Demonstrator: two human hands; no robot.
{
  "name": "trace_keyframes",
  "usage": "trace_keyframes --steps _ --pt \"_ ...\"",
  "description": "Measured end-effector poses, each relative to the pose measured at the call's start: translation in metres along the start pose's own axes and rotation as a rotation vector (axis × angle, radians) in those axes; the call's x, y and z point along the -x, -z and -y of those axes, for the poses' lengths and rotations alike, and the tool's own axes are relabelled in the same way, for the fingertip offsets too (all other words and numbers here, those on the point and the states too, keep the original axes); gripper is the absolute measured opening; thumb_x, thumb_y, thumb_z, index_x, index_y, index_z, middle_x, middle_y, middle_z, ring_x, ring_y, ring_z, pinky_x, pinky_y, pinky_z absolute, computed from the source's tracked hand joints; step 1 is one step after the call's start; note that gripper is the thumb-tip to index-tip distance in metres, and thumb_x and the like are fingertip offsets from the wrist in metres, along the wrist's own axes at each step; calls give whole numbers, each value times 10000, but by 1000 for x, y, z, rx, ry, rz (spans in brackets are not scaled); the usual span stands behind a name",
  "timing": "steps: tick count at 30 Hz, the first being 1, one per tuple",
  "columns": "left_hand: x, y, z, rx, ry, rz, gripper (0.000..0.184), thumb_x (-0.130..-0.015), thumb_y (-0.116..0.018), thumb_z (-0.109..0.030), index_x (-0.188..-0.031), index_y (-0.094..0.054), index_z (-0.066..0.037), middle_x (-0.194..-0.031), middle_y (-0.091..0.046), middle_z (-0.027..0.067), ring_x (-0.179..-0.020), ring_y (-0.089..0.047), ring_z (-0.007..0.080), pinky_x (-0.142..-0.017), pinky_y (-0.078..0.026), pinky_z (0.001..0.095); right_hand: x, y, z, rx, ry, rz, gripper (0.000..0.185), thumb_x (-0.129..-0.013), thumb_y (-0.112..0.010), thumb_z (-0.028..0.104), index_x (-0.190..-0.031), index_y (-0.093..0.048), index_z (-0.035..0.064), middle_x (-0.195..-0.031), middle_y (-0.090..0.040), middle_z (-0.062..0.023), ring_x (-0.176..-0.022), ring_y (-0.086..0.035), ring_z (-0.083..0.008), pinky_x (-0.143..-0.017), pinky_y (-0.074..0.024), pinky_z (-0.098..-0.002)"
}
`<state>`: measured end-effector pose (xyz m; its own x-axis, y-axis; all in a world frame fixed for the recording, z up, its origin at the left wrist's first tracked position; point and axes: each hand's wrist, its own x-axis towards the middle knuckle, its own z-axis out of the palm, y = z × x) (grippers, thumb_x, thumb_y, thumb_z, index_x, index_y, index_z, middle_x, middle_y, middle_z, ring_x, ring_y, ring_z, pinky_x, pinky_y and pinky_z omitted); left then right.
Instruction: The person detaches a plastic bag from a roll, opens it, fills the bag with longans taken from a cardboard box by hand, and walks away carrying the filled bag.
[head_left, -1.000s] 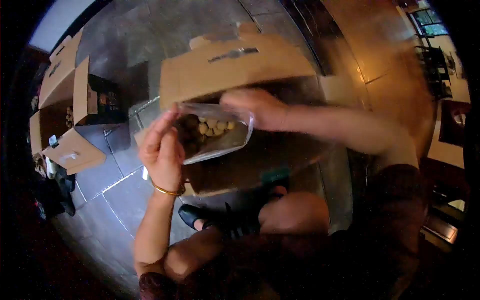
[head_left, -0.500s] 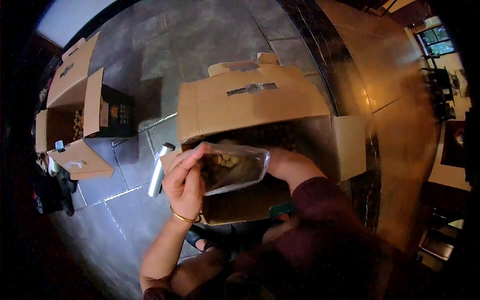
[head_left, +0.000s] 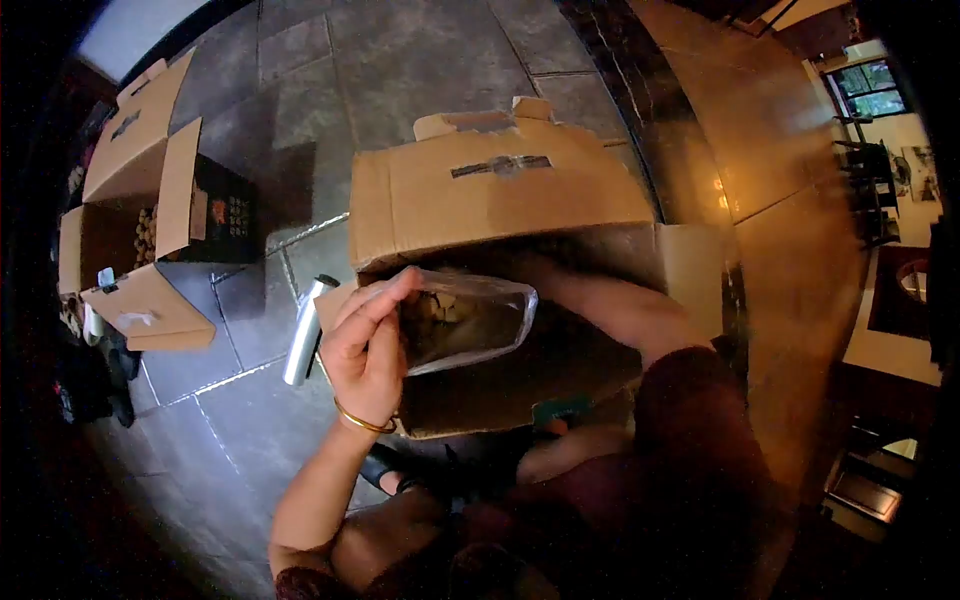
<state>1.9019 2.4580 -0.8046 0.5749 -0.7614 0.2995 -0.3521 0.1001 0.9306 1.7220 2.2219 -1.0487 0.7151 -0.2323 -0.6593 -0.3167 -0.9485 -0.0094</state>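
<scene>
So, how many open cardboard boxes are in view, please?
2: the near box below the clear bag, the far box at the picture's left; dark edges may hide more.

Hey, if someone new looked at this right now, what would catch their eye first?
Probably the gaping clear plastic bag mid-picture, gripped at its edge by the left hand, pale lumps inside. Next, the large open cardboard box around it, where the right hand is dim inside. A shiny silver cylinder gleams just left of that box.

Glossy plastic bag (head_left: 485,330), matt cardboard box (head_left: 500,208); shiny metallic roll (head_left: 309,333)
</scene>
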Motion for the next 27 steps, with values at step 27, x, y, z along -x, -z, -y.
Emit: trace_keyframes --steps 27 --pt "1 -13 -7 -111 31 36 336 -862 -461 43 -1124 -664 -11 -1119 -665 122 -1074 -591 241 -983 -405 326 86 -26 17 243 266 483 384 -774 -643 292 -1136 -660 164 -1122 -656 -90 -999 -627 -267 -811 -524 -422"
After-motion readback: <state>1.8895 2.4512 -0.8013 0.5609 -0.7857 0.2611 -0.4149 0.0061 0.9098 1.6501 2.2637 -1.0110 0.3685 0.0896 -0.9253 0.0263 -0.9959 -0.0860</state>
